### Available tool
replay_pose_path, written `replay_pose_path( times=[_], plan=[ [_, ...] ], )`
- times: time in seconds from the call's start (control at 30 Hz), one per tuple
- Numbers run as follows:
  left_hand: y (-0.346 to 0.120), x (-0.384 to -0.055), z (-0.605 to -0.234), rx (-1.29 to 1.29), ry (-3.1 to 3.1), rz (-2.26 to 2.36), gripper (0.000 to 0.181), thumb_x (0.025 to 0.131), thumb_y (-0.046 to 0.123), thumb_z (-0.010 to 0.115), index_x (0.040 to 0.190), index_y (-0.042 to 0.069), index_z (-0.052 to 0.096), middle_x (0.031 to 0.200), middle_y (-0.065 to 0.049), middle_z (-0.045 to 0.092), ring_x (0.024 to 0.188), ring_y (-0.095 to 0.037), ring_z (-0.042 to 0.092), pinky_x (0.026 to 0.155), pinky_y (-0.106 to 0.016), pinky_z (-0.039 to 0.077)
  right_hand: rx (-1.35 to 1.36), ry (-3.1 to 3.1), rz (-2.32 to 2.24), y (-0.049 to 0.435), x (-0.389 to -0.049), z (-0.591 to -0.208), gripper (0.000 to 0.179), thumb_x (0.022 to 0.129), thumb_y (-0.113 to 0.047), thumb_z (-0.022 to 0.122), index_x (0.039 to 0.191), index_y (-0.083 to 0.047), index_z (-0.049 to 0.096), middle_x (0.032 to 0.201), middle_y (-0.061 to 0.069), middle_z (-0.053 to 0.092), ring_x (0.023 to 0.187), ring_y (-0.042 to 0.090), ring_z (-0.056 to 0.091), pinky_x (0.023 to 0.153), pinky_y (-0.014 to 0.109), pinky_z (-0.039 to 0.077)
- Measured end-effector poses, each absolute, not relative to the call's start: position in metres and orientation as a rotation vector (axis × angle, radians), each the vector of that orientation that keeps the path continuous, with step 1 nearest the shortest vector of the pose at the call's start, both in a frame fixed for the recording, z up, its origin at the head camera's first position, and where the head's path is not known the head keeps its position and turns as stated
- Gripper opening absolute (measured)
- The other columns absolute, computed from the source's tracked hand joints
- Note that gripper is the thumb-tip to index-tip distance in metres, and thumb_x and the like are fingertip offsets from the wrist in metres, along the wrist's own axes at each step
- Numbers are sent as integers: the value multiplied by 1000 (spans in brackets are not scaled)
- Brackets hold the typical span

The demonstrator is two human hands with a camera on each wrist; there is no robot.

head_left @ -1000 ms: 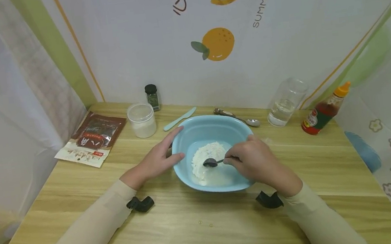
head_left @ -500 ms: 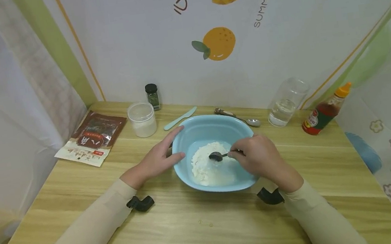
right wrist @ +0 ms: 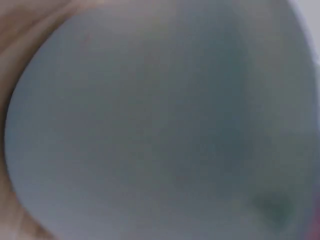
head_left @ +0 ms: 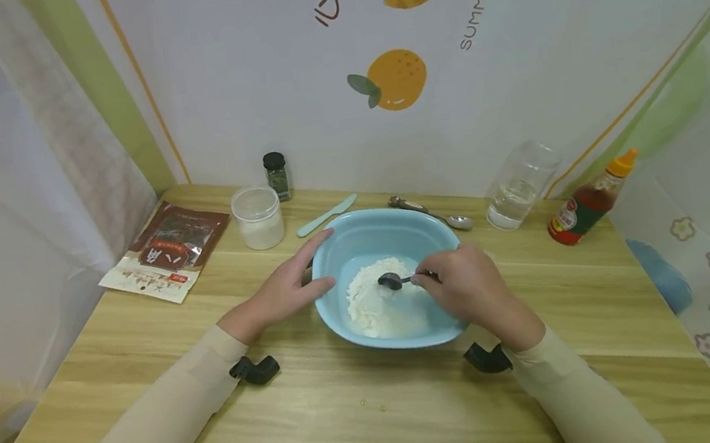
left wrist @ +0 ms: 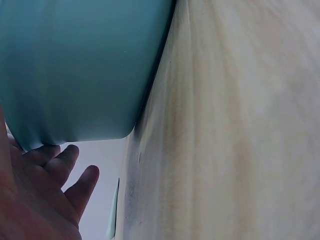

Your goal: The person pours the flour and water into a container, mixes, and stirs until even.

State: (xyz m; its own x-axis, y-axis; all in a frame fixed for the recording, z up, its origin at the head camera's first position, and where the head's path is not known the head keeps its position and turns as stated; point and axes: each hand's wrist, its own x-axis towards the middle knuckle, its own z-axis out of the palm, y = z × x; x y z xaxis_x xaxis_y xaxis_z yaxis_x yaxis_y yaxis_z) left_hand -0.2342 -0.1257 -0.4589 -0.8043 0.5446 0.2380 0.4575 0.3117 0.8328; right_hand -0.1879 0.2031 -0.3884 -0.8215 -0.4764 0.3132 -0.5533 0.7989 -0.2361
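In the head view a light-blue basin (head_left: 389, 221) stands on the table, with white flour (head_left: 366, 302) and cloudy liquid in its bottom. My right hand (head_left: 471, 285) reaches over the basin's right side and grips the handle of a small dark spoon (head_left: 390, 281), whose bowl is at the flour. On the opposite side my left hand (head_left: 283, 291) rests against the basin, fingers spread and thumb over the rim. The left wrist view shows those fingers (left wrist: 62, 162) nearly straight along the basin's outer wall (left wrist: 85, 75). A blurred blue-grey surface (right wrist: 150, 125) fills most of the right wrist view.
Behind the basin lie a pale-blue spreader knife (head_left: 327, 216) and a metal spoon (head_left: 459, 222). To the left are a jar of white powder (head_left: 260, 230), a black-capped spice jar (head_left: 278, 179) and a brown packet (head_left: 172, 245). A glass of water (head_left: 514, 200) and a sauce bottle (head_left: 585, 210) stand right.
My right hand has moved the spoon a little back and to the right over the flour, and it has stayed nearly there in the last half second. My left hand has kept its place.
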Motion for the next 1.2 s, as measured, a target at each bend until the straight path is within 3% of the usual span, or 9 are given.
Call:
replay_pose_path(
  times=[0.13, 0.23, 0.4, 0.63, 0.87, 0.97, 1.07, 1.2],
  plan=[
    [-125, -235, -460, 944, 2485, 1518, 86, 107, 27, 67, 179, 14, 22, 176, -24, 37, 145, -47, 58, 114, -60, 55, 957, -2746, 572, 199, -184, -388, 7, 97, -19, 88, 91, -17, 89, 78, -10, 78, 61, 1, 57, 66, 34, 47],
    [-125, -234, -460, 943, 2487, 1519, 86, 106, 27, 67, 178, 13, 23, 176, -25, 37, 144, -48, 59, 113, -60, 56, 951, -2715, 552, 198, -186, -393, 7, 98, -19, 87, 93, -15, 89, 80, -7, 80, 62, 3, 61, 68, 36, 47],
    [-123, -234, -460, 947, 2480, 1511, 86, 106, 27, 67, 178, 12, 22, 174, -26, 39, 144, -48, 59, 112, -59, 57, 766, -2680, 451, 202, -189, -399, 7, 94, -16, 90, 88, -13, 87, 80, -2, 81, 62, 11, 67, 59, 34, 53],
    [-123, -234, -458, 955, 2487, 1509, 86, 106, 27, 67, 178, 12, 23, 173, -27, 40, 143, -48, 60, 111, -58, 58, 945, -2711, 496, 201, -184, -389, 5, 93, -16, 90, 89, -15, 89, 79, -7, 80, 62, 5, 62, 71, 37, 47],
    [-126, -234, -459, 966, 2470, 1525, 85, 107, 24, 66, 178, 10, 22, 173, -28, 39, 143, -49, 59, 108, -57, 60, 731, -2778, 458, 209, -190, -386, 10, 100, -17, 84, 95, -9, 87, 82, 0, 80, 61, 9, 60, 54, 30, 49],
    [-126, -235, -460, 971, 2474, 1525, 85, 107, 24, 66, 178, 10, 23, 174, -26, 39, 145, -48, 57, 112, -58, 57, 677, -2854, 494, 216, -194, -381, 13, 104, -18, 80, 100, -8, 86, 86, 1, 80, 65, 11, 61, 57, 32, 50],
    [-125, -236, -460, 975, 2480, 1519, 85, 107, 25, 67, 178, 11, 22, 176, -24, 36, 148, -47, 54, 115, -60, 54, 740, -2909, 534, 222, -195, -374, 12, 105, -18, 79, 101, -9, 86, 86, -2, 79, 66, 9, 58, 59, 32, 49],
    [-126, -235, -459, 966, 2480, 1519, 86, 107, 26, 66, 178, 11, 22, 177, -23, 34, 149, -47, 53, 117, -60, 52, 1017, -2915, 564, 223, -198, -371, 8, 103, -17, 81, 98, -13, 86, 84, -9, 78, 65, 1, 57, 58, 28, 49]
  ],
)
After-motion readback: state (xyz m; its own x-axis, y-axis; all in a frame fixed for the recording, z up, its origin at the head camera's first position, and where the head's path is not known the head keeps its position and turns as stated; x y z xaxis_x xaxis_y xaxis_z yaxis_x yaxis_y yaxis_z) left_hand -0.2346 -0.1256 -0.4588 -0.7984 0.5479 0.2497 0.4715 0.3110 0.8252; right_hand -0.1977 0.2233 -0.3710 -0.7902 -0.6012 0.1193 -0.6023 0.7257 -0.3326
